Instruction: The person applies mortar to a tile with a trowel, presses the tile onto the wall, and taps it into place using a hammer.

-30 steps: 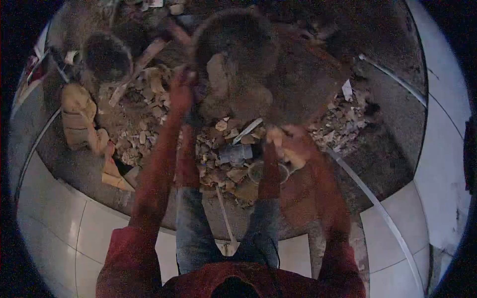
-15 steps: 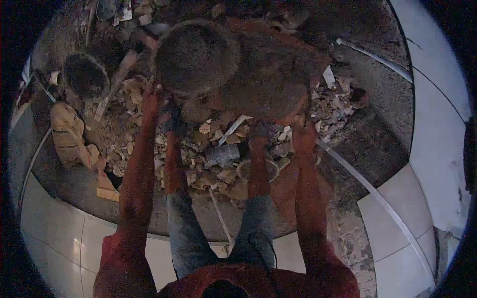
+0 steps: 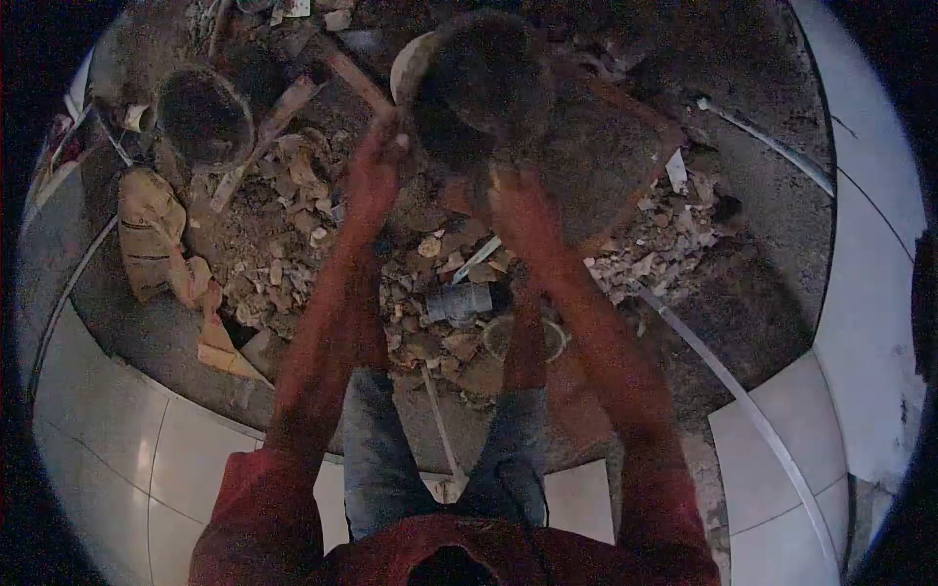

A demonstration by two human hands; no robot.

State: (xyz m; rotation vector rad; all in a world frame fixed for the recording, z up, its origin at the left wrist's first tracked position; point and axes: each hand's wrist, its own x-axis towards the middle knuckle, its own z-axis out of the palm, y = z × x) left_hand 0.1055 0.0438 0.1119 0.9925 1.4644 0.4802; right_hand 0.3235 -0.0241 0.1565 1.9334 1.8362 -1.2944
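Evidently the left hand [image 3: 379,156] is clenched on the near rim of a round, dirt-caked basin [image 3: 481,70]. The right hand [image 3: 510,193] presses against the basin's lower side, but blur hides whether its fingers are closed around it. The basin is held up on edge at arm's length, above a mound of soil [image 3: 596,146] toward the far edge of the bare ground. It looks rigid and probably heavy if loaded, and its gritty surface gives little to grip. The rim on opposite sides seems the surest place to take hold. Below the arms lies rubble [image 3: 430,293] with a short pipe piece [image 3: 459,301] in it. At the left edge are a second basin [image 3: 205,112], a wooden handle [image 3: 278,122] and a sack [image 3: 151,234]. Tiled floor [image 3: 127,430] borders the near side.
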